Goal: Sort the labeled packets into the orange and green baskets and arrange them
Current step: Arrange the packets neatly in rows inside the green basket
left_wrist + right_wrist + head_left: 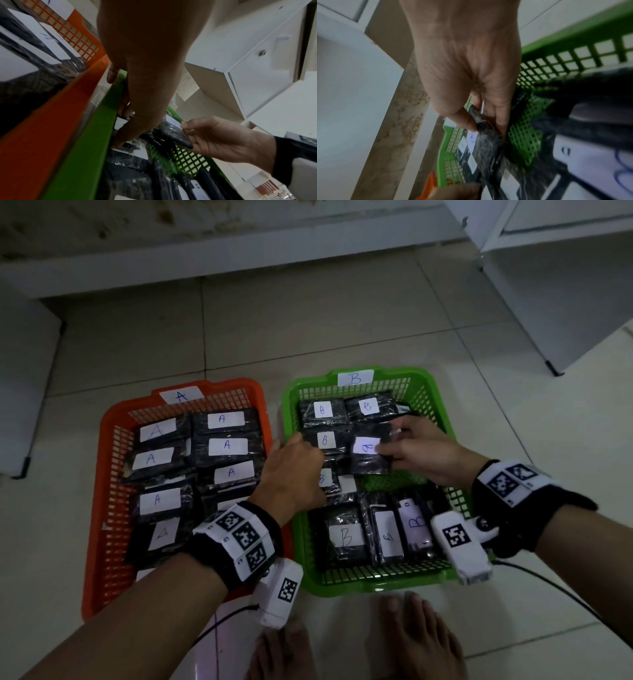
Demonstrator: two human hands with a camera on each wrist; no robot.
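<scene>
Tiled floor (308,330): right hand (424,455) pinches "B" packet (371,451) over green basket (424,392); left hand (291,470) grip unclear.

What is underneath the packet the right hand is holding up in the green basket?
Below the held packet lies bare mesh floor of the green basket. Its far edge overlaps other B packets. What lies directly beneath it is covered.

Floor (308,330): pale beige tiles with thin dark grout lines.
Cabinet (565,285): white, standing on the floor's far right.
Shelf (205,258): white, along its far edge.
Light: dim.
</scene>
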